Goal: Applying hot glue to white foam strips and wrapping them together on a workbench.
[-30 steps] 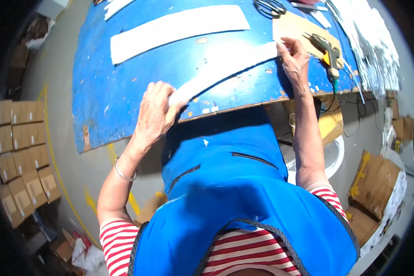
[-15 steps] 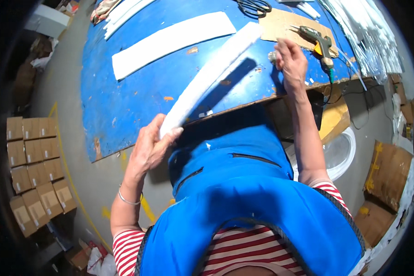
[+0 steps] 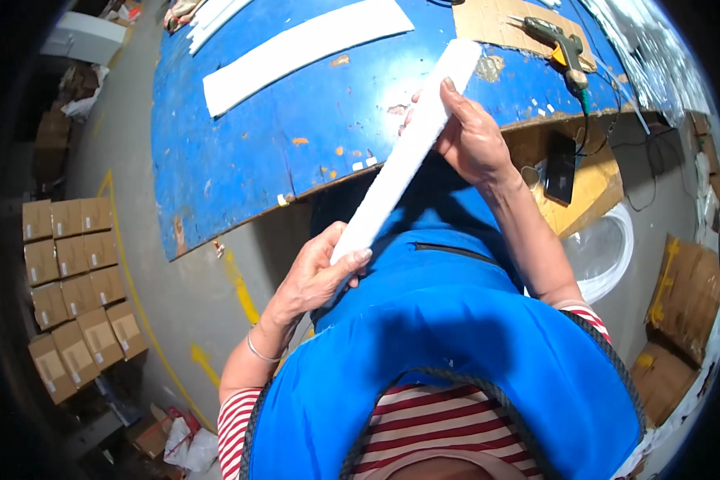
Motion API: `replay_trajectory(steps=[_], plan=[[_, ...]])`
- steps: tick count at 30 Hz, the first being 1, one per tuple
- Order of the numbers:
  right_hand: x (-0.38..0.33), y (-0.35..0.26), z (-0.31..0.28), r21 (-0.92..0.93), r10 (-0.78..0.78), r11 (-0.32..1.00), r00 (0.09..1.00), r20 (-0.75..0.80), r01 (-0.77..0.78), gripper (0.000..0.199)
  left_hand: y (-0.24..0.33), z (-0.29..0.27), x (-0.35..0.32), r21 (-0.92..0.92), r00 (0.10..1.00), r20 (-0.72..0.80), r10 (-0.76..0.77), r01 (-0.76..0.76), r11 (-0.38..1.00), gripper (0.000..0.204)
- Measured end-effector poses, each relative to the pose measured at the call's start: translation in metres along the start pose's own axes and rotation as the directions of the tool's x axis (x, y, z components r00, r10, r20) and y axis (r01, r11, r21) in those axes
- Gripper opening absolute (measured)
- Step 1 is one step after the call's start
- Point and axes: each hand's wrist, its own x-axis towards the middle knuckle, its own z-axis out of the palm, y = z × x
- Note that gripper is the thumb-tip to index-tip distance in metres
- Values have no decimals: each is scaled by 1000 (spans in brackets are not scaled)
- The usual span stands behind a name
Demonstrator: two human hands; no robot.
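Observation:
A long white foam-like strip point(image 3: 400, 164), rolled or folded lengthwise, slants up and to the right in front of me. My left hand point(image 3: 318, 270) grips its near end, thumb on top. Toward the far end my right hand point(image 3: 470, 134) wraps round it, the thumb lying along the upper face and fingertips showing on the other side. The strip is held over my apron and the front edge of the blue table point(image 3: 240, 164). On the table beyond lies a flat white sheet point(image 3: 308, 52) of similar material.
A glue gun point(image 3: 564, 52) lies on brown cardboard point(image 3: 488, 24) at the far right, its cable hanging over the edge. A phone point(image 3: 561, 168) rests on a carton point(image 3: 592, 192) below. Clear plastic lengths point(image 3: 656, 56) cover the right corner. Small boxes point(image 3: 72, 256) are stacked at left.
My right hand has come down and left from the table and closed round the strip. My left hand has drawn its end nearer to me and rightward.

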Motion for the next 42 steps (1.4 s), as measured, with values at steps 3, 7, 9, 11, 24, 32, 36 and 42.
replay_trajectory(steps=[3, 7, 9, 11, 24, 32, 36, 42], plan=[[-1, -2, -5, -125, 37, 991, 999, -24, -40, 38, -1, 3, -5, -53, 999, 30, -23, 25, 998, 21], [-1, -5, -10, -277, 104, 956, 994, 31, -91, 40, -3, 2, -9, -46, 997, 61, -40, 43, 998, 20], [-3, -3, -7, -250, 74, 967, 995, 74, -54, 42, -6, 2, -10, -31, 997, 63, -34, 36, 999, 20], [-1, -4, -4, -259, 28, 966, 998, 59, -12, 44, -11, 3, -10, -57, 999, -50, 15, -18, 998, 19], [22, -10, 2, -3, -2, 1000, 999, -54, 2, 38, -39, -18, -21, 338, 974, -188, 127, -57, 939, 26], [17, -11, 21, -127, -57, 990, 998, -4, 56, 41, -29, -29, -8, 65, 975, -24, 220, -218, 974, 77], [16, -11, 30, -209, -55, 974, 986, 159, 88, 43, -3, -21, 20, 85, 967, -145, 209, -199, 976, 57], [12, -14, 27, -204, -53, 976, 988, 143, 82, 42, 12, -5, 33, 70, 959, -86, 269, -263, 962, 30]])
